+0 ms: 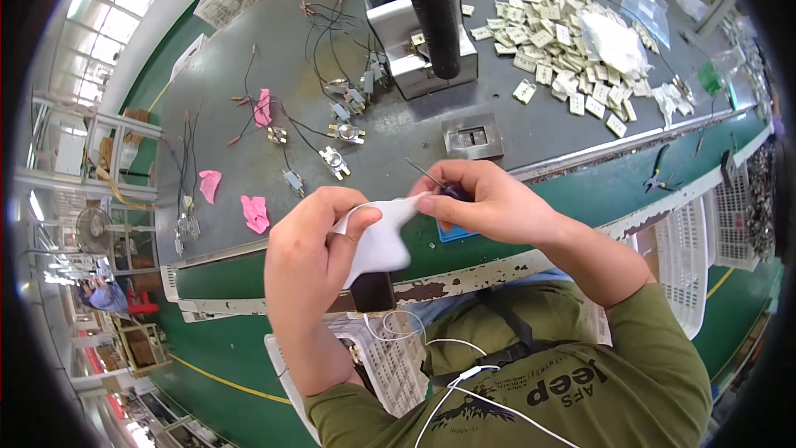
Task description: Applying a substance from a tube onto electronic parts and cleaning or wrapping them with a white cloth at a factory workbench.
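Observation:
A thin white sheet (380,241), paper or cloth, is gripped between the thumb and fingers of my left hand (308,241). My right hand (493,203) pinches the sheet's upper right corner with thumb and fingertips. That same hand also keeps a screwdriver (424,172) tucked in its fingers, the thin shaft pointing up and left, the dark handle partly hidden. Just beyond lies a metal block with a slot (473,136). Something blue (456,233) shows under my right hand. Below the sheet is a dark flat device (372,293), with a white cable near it.
A bench press (423,41) stands at the table's middle. Wired metal parts (336,162) and pink scraps (255,213) lie to the left. Right are a heap of cream pieces (539,41) and plastic bags (643,12). Pliers (658,172) rest on the green front strip.

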The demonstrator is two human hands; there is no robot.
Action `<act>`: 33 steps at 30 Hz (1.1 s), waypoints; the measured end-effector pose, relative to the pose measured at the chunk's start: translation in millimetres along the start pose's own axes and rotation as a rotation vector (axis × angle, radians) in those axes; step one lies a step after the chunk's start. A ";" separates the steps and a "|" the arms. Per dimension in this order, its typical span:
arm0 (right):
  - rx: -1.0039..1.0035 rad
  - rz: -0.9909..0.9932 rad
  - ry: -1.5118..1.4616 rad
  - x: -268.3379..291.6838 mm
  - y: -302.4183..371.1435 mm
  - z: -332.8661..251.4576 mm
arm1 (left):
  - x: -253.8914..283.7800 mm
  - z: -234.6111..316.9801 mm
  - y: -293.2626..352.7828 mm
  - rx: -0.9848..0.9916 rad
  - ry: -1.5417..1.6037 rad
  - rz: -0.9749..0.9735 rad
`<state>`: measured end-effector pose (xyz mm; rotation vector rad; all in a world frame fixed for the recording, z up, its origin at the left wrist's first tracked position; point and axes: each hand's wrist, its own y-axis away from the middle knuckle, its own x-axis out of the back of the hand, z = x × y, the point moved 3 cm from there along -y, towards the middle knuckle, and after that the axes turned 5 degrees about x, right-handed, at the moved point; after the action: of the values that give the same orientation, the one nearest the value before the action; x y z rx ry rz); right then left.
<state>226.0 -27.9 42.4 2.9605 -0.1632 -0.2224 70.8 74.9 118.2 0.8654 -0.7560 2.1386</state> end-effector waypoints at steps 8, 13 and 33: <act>0.327 0.018 -0.014 -14.1 20.4 -13.1 | 17.0 -0.4 -6.3 0.006 -0.218 -0.042; 0.209 -0.406 0.060 -45.7 31.3 -15.0 | 17.5 2.7 -12.2 0.015 -0.255 -0.063; 0.209 -0.333 0.113 -60.2 6.3 0.2 | 15.6 6.4 -10.9 0.075 -0.304 -0.078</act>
<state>166.2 -26.9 51.7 3.1820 0.3440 -0.0822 73.1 82.6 136.6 1.2592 -0.7811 2.0011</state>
